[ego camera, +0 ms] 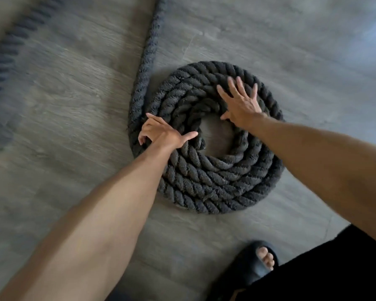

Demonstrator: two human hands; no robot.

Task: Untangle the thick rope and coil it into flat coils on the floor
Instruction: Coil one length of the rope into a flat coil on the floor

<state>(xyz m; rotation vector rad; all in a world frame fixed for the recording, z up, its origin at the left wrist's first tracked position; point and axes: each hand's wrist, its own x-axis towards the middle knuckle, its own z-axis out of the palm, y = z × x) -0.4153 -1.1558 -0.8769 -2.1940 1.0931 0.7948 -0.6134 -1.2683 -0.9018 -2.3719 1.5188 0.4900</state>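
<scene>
Blurring far rope, L fingers half-hidden

Flat coil on floor, centre. Loose rope running far from coil's left edge. Left hand on coil's left, right hand on far-right turns. Sandalled foot near right.

Grey wood floor; blk sandal.
</scene>
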